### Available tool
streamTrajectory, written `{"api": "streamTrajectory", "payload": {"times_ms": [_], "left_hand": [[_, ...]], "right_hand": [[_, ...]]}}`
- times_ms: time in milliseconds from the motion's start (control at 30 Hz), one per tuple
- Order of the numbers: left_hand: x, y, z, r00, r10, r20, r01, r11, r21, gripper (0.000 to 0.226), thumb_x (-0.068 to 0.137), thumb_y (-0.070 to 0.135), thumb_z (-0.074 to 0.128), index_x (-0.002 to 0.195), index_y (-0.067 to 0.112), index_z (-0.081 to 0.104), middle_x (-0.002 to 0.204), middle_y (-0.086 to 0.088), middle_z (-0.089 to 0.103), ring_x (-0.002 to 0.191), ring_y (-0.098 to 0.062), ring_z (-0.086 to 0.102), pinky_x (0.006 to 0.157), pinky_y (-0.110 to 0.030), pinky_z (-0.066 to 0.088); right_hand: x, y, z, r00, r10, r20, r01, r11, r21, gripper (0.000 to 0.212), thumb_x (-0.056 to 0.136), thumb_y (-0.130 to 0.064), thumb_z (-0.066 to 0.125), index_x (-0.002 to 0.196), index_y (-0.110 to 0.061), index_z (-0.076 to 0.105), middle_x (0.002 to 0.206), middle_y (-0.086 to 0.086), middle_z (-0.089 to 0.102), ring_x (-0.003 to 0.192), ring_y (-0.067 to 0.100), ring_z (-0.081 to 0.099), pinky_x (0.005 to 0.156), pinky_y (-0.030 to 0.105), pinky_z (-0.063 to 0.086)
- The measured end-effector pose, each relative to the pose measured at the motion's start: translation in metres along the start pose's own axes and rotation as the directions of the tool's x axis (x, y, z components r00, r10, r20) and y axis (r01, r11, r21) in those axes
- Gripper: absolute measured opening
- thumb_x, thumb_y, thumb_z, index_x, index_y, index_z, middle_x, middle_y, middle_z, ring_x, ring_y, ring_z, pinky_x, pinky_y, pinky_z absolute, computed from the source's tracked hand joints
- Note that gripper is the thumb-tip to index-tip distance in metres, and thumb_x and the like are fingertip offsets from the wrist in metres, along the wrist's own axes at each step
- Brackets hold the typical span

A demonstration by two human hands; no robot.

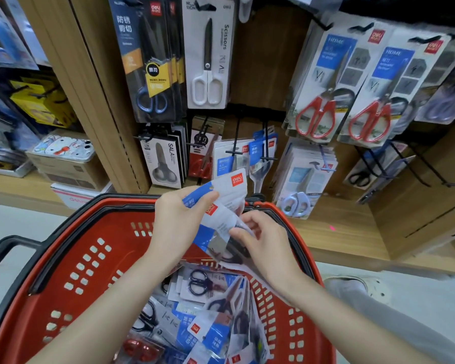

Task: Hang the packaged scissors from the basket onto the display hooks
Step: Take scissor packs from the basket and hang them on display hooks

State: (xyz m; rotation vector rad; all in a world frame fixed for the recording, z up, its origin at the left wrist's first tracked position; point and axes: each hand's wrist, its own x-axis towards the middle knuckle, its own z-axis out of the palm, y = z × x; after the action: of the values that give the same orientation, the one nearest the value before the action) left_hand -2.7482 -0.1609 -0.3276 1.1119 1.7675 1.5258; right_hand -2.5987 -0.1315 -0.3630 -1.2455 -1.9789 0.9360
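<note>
The left hand [177,224] curls round the upper end of a small stack of packaged scissors [222,219], fingertips on the top card. The right hand [264,245] pinches the front packet's lower edge. The stack is held just above the red basket [71,261], where loose packets [202,332] lie heaped. Beyond, on the far shelf, display hooks [233,152] carry similar blue‑and‑white packs.

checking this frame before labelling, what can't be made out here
Head view, held packs: their count, since they overlap and the left hand and right hand cover them.
Head view, basket: near end cut off by the bottom edge.
Head view, shelf goods at far left: too blurred to name.
</note>
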Motion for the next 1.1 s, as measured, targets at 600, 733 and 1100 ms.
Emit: {"api": "streamTrajectory", "payload": {"times_ms": [600, 733, 1100], "left_hand": [[0.025, -0.028, 0.035, 0.994, 0.006, 0.109, -0.022, 0.989, 0.144, 0.024, 0.087, 0.016, 0.066, 0.072, -0.003, 0.067, 0.071, -0.026, 0.062, 0.060, -0.014, 0.045, 0.054, -0.027, 0.032], [0.031, -0.034, 0.039, 0.994, -0.038, 0.106, 0.026, 0.993, 0.113, 0.028, 0.086, 0.016, 0.066, 0.061, 0.027, 0.063, 0.056, 0.009, 0.064, 0.051, -0.001, 0.047, 0.053, -0.017, 0.036], [0.049, -0.052, 0.041, 0.984, -0.115, 0.135, 0.097, 0.986, 0.132, 0.028, 0.087, 0.016, 0.067, 0.059, 0.022, 0.065, 0.050, 0.009, 0.056, 0.048, -0.001, 0.043, 0.048, -0.015, 0.033]], "right_hand": [[0.091, 0.036, -0.139, 0.915, -0.149, -0.375, 0.055, 0.967, -0.249, 0.014, 0.097, -0.015, 0.049, 0.100, -0.001, 0.050, 0.081, 0.002, 0.057, 0.063, 0.002, 0.048, 0.055, 0.010, 0.035], [0.102, 0.085, -0.110, 0.943, 0.048, -0.330, -0.123, 0.970, -0.210, 0.018, 0.096, -0.023, 0.052, 0.095, -0.005, 0.054, 0.082, 0.004, 0.058, 0.075, 0.018, 0.053, 0.054, 0.023, 0.031], [0.156, 0.136, -0.043, 0.951, 0.214, -0.223, -0.228, 0.973, -0.040, 0.018, 0.096, -0.017, 0.051, 0.097, -0.004, 0.063, 0.093, 0.010, 0.067, 0.089, 0.027, 0.063, 0.079, 0.042, 0.048]]}}
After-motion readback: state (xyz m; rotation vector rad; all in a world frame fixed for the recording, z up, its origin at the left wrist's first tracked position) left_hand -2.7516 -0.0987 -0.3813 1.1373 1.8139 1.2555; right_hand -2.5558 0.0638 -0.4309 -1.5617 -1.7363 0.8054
